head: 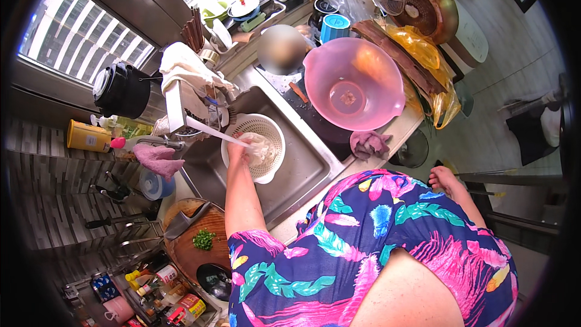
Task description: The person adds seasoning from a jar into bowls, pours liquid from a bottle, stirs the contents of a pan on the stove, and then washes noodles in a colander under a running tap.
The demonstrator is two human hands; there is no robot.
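Note:
My left hand (238,149) is inside a white plastic colander (278,143), in the steel sink (304,168). It holds a wet, whitish, translucent mass (259,147); the picture does not settle what this is, and some fingers are hidden behind it. A white stream of water (215,131) runs down from the tap onto the hand and the mass. Off to the right, beyond the counter edge, my right hand (442,178) hangs beside the body. Its fingers are loosely bent, with nothing seen in them.
A pink plastic basin (354,84) stands right of the sink, with a mauve cloth (368,144) in front. On the left, a round wooden chopping board (181,218) bears a cleaver (181,225) and chopped green herbs (204,239). Several bottles (174,281) stand nearby. A pink cloth (159,160) hangs on a faucet.

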